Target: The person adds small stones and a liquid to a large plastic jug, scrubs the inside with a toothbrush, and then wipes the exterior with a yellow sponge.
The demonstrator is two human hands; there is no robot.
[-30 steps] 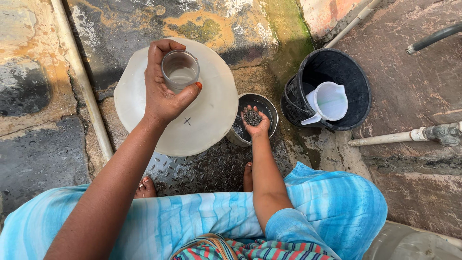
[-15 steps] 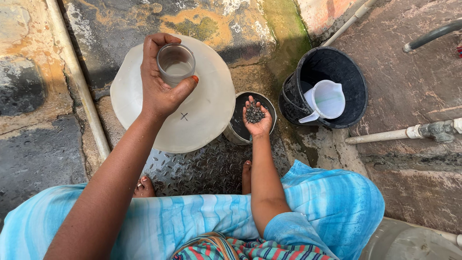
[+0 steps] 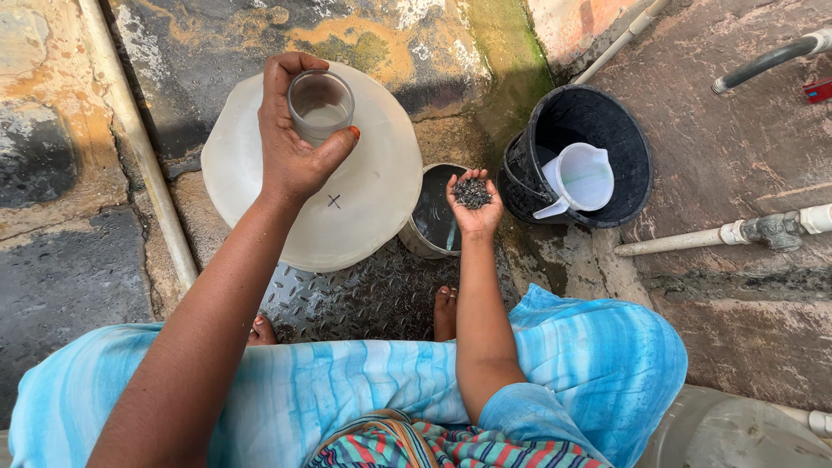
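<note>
Two hands up, head view: left hand (image 3: 295,147) clamps clear glass tumbler (image 3: 321,106) upright, liquid kept level, over pale round plastic lid (image 3: 347,217). Right hand (image 3: 474,204), fingers cupped together, cradles dark gritty scrubber (image 3: 472,192) above small metal pot (image 3: 431,227); black bucket (image 3: 624,139) right.

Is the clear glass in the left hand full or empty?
Neither: the clear glass, gripped near upright by the left hand, holds a shallow layer of cloudy liquid at its bottom.

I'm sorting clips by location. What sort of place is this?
Probably an outdoor washing area or yard by a wall: stained concrete ground, exposed water pipes, and a black bucket holding a white jug. The left hand holds a glass.
</note>
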